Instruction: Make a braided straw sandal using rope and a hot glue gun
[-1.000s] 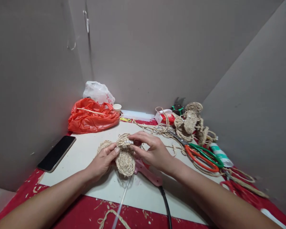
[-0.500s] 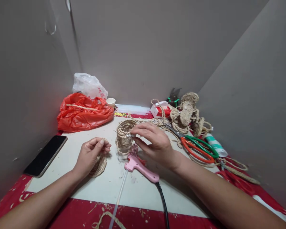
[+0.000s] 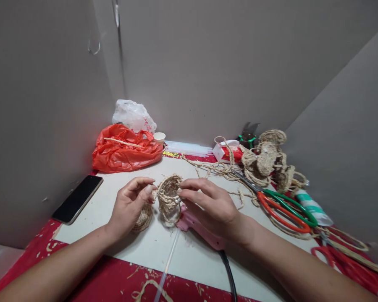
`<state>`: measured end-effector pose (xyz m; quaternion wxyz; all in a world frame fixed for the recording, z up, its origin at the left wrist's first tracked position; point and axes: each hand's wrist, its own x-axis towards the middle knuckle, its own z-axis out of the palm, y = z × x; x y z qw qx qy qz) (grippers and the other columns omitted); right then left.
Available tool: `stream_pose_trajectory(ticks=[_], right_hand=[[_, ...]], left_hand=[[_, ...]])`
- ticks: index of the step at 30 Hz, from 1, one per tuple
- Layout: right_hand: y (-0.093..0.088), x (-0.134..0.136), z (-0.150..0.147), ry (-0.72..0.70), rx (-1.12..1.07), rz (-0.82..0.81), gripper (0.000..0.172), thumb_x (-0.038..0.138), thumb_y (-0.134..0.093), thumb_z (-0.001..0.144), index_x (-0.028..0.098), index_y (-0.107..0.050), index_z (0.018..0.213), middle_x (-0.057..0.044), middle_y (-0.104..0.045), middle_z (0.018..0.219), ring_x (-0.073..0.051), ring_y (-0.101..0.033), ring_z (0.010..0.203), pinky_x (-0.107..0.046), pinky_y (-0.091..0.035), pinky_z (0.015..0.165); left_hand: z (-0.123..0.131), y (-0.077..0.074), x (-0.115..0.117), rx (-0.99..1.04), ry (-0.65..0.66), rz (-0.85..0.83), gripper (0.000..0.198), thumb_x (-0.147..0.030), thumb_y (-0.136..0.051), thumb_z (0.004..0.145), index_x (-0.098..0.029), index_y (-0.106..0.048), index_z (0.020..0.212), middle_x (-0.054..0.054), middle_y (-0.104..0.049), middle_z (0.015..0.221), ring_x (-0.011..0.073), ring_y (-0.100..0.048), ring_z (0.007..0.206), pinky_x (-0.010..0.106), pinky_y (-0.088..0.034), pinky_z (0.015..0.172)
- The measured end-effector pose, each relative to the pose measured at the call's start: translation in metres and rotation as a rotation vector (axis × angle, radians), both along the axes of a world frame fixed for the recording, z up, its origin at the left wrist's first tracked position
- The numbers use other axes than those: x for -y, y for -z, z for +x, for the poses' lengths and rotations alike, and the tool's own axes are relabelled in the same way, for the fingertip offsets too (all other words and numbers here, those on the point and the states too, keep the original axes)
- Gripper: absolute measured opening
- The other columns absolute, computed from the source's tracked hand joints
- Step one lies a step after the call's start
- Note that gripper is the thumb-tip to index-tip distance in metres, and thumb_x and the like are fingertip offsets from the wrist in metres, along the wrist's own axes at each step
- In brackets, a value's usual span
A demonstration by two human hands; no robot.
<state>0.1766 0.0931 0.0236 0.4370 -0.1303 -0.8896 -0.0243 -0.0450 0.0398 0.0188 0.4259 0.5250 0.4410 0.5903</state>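
Rope cup (image 3: pixel 169 197), a small piece of braided straw cord, stands upright on the white board (image 3: pixel 113 197), at the middle of the workspace. The right hand (image 3: pixel 212 205) pinches its right rim between thumb and fingertips, closed on it. The left hand (image 3: pixel 130 205) curls in from the other side with a fingertip at the left rim. It lies over a flat woven oval (image 3: pixel 143 219), and I cannot tell whether it grips either piece.

A pink glue gun (image 3: pixel 189 221) lies just behind the cup, partly under the right hand, with a clear glue stick (image 3: pixel 168 264) trailing toward the person. The nozzle is hidden; if it is hot, a finger or the straw could brush it. A one-sided pinch might also squash the soft rim. Scissors (image 3: pixel 283 209) and a phone (image 3: pixel 77 198) lie well apart.
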Motion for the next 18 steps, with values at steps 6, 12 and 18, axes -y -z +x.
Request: stream_pose_trajectory(ticks=[6, 12, 18], right_hand=[[-0.004, 0.010, -0.005, -0.049, 0.050, 0.022, 0.021, 0.008, -0.057, 0.084, 0.012, -0.060, 0.104, -0.015, -0.064, 0.103, -0.021, -0.061, 0.091, -0.034, -0.054, 0.075], [-0.002, 0.007, -0.005, -0.024, 0.061, -0.013, 0.023, 0.010, -0.058, 0.084, 0.014, -0.060, 0.106, -0.014, -0.065, 0.106, -0.020, -0.062, 0.094, -0.034, -0.054, 0.078], [-0.017, -0.021, 0.010, 0.158, -0.131, -0.181, 0.019, 0.010, -0.056, 0.084, 0.021, -0.060, 0.099, -0.008, -0.067, 0.099, -0.019, -0.062, 0.095, -0.034, -0.054, 0.079]], left_hand=[[0.005, 0.000, 0.008, -0.017, 0.004, 0.038, 0.013, -0.030, -0.067, 0.082, -0.018, -0.064, 0.087, 0.000, -0.063, 0.082, 0.0088, -0.056, 0.068, 0.020, -0.048, 0.063], [0.003, 0.001, 0.005, -0.050, -0.066, 0.079, 0.011, -0.030, -0.066, 0.083, -0.020, -0.062, 0.085, -0.002, -0.060, 0.076, 0.0089, -0.055, 0.066, 0.020, -0.047, 0.063], [-0.010, 0.009, -0.012, -0.093, -0.150, -0.007, 0.023, -0.038, -0.058, 0.088, -0.019, -0.057, 0.076, -0.002, -0.057, 0.067, 0.0098, -0.052, 0.061, 0.022, -0.044, 0.062]])
